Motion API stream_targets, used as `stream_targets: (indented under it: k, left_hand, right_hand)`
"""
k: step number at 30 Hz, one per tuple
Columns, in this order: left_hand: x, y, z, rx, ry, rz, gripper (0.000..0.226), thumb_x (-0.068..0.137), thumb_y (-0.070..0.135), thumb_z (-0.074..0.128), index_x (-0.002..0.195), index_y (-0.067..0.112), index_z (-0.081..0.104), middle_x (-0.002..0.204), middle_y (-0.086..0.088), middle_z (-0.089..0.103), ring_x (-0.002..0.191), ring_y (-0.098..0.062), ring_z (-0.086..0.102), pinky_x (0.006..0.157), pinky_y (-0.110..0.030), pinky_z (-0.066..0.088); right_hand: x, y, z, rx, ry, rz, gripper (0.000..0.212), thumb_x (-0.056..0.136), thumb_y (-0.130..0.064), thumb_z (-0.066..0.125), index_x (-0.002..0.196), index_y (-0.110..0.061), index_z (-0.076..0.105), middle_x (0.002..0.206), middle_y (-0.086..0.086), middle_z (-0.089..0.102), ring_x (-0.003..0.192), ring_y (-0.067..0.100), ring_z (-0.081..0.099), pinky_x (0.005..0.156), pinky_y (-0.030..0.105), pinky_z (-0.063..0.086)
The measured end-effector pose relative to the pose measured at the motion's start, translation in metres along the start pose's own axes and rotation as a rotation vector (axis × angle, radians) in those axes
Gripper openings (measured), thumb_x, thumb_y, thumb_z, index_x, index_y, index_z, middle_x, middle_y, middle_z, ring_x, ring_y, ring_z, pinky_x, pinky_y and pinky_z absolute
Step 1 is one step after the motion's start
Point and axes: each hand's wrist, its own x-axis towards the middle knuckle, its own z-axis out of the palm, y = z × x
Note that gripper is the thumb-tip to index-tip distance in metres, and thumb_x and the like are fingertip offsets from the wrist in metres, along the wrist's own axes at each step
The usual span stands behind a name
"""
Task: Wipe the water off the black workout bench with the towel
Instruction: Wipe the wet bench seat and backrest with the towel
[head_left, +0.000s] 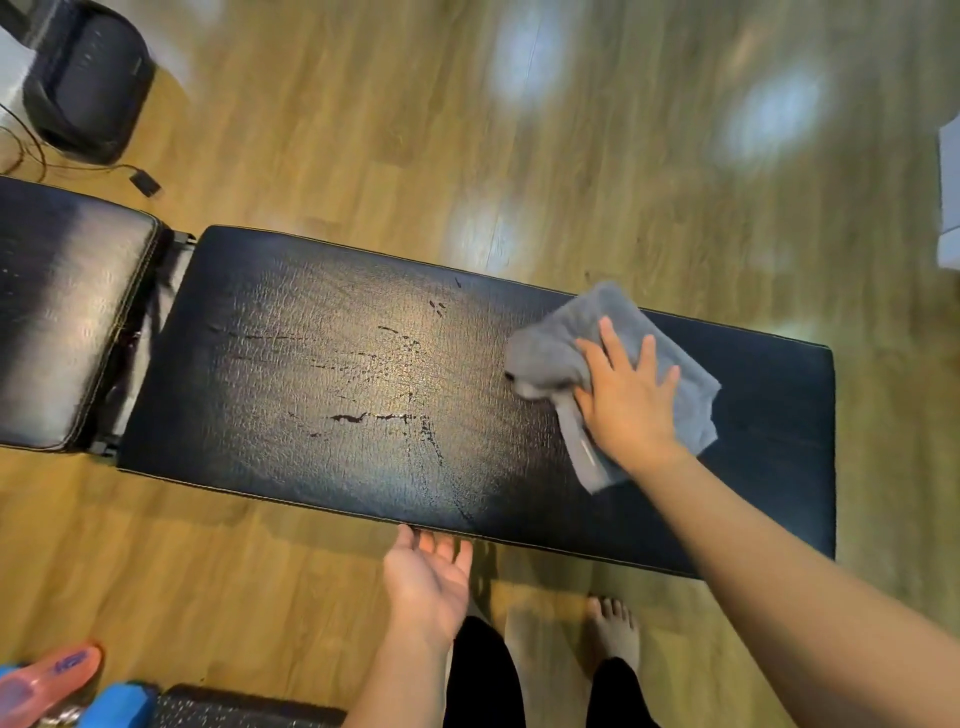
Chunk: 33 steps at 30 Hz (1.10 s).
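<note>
a person's right hand (626, 400) pressed a crumpled grey towel (571, 353) flat against the black workout bench (260, 415), fingers spread over the cloth rather than closed around it, toward the right end of the long pad. the left hand (428, 571) hung open and empty, palm up, just at the near edge of the bench. thin streaks and beads of water (363, 417) showed across the middle of the pad, left of the towel and apart from it. the wiping appeared to be under way, with the wet patch not yet cleared. the next move likely called for a firm sweep leftward across the streaks, keeping the towel flat under the palm so it did not bunch. bare feet (613, 631) stood on the wooden floor (571, 156) beside the bench.
</note>
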Motion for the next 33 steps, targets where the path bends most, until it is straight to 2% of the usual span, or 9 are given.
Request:
stream_targets:
  k: [4, 9, 15, 18, 22, 24, 27, 29, 33]
  left_hand:
    - [0.001, -0.001, 0.003, -0.017, 0.001, 0.016, 0.044, 0.102, 0.028, 0.027, 0.142, 0.013, 0.038, 0.137, -0.005, 0.047, 0.133, -0.024, 0.042, 0.110, -0.050, 0.033]
    - [0.000, 0.010, -0.004, 0.027, 0.004, 0.009, 0.026, 0.100, 0.024, 0.031, 0.089, 0.012, 0.051, 0.089, -0.006, 0.052, 0.084, -0.020, 0.052, 0.095, -0.044, 0.041]
    - [0.007, 0.048, -0.007, 0.041, 0.110, 0.123, 0.030, 0.099, 0.020, 0.026, 0.080, 0.018, 0.049, 0.080, -0.002, 0.049, 0.072, -0.015, 0.050, 0.077, -0.035, 0.050]
    - [0.011, 0.071, -0.003, 0.045, 0.160, 0.186, 0.034, 0.099, 0.020, 0.022, 0.112, 0.016, 0.054, 0.103, -0.004, 0.050, 0.101, -0.021, 0.049, 0.103, -0.047, 0.038]
    - [0.015, 0.079, 0.004, 0.106, 0.221, 0.179, 0.040, 0.099, 0.016, 0.021, 0.129, 0.019, 0.048, 0.129, -0.006, 0.049, 0.117, -0.025, 0.049, 0.104, -0.048, 0.040]
    - [0.015, 0.073, 0.004, 0.111, 0.232, 0.171, 0.036, 0.099, 0.017, 0.025, 0.125, 0.019, 0.050, 0.127, -0.004, 0.052, 0.112, -0.023, 0.052, 0.100, -0.044, 0.042]
    - [0.014, 0.066, 0.004, 0.081, 0.211, 0.142, 0.034, 0.099, 0.015, 0.025, 0.120, 0.022, 0.051, 0.122, -0.005, 0.052, 0.090, -0.018, 0.051, 0.102, -0.043, 0.042]
    - [0.013, 0.067, 0.004, 0.065, 0.206, 0.132, 0.037, 0.098, 0.013, 0.024, 0.123, 0.021, 0.050, 0.122, -0.007, 0.051, 0.090, -0.019, 0.049, 0.105, -0.045, 0.041]
    - [0.010, 0.075, 0.004, 0.080, 0.221, 0.122, 0.047, 0.097, 0.013, 0.021, 0.141, 0.017, 0.037, 0.126, -0.007, 0.042, 0.114, -0.026, 0.043, 0.110, -0.051, 0.035]
  right_hand:
    - [0.053, -0.088, -0.015, 0.110, 0.012, 0.018, 0.048, 0.099, -0.042, 0.047, 0.144, -0.034, 0.031, 0.166, -0.005, -0.003, 0.145, 0.052, -0.001, 0.106, 0.080, 0.002]
    - [0.014, -0.152, 0.010, 0.006, -0.013, -0.285, 0.053, 0.098, -0.044, 0.049, 0.147, -0.034, 0.032, 0.166, -0.003, 0.000, 0.145, 0.054, -0.001, 0.105, 0.079, 0.001]
    - [-0.096, -0.080, 0.049, -0.128, -0.063, -0.575, 0.055, 0.079, -0.044, 0.044, 0.131, -0.028, 0.056, 0.156, 0.001, 0.038, 0.135, 0.055, 0.034, 0.097, 0.077, 0.029]
    - [-0.111, -0.015, 0.049, -0.162, -0.078, -0.486, 0.058, 0.076, -0.037, 0.048, 0.133, -0.028, 0.055, 0.155, 0.003, 0.040, 0.134, 0.055, 0.037, 0.096, 0.075, 0.033]
    - [-0.062, 0.019, 0.024, -0.129, -0.032, -0.175, 0.055, 0.090, -0.033, 0.061, 0.142, -0.028, 0.046, 0.162, 0.000, 0.024, 0.141, 0.051, 0.023, 0.101, 0.075, 0.029]
    - [-0.020, 0.001, 0.007, -0.039, -0.023, -0.038, 0.053, 0.097, -0.043, 0.047, 0.147, -0.029, 0.037, 0.165, -0.005, 0.011, 0.146, 0.048, 0.011, 0.107, 0.074, 0.020]
    - [0.041, -0.058, -0.015, 0.106, 0.027, 0.101, 0.051, 0.098, -0.046, 0.045, 0.146, -0.034, 0.031, 0.165, -0.009, 0.002, 0.147, 0.047, 0.002, 0.110, 0.075, 0.007]
    - [0.065, -0.106, -0.021, 0.138, 0.005, 0.066, 0.050, 0.099, -0.043, 0.047, 0.145, -0.035, 0.030, 0.165, -0.008, -0.001, 0.147, 0.048, -0.002, 0.109, 0.076, 0.001]
    - [0.051, -0.183, -0.007, 0.061, 0.000, -0.207, 0.049, 0.099, -0.033, 0.050, 0.145, -0.033, 0.034, 0.166, -0.004, 0.000, 0.145, 0.052, -0.002, 0.106, 0.078, 0.002]
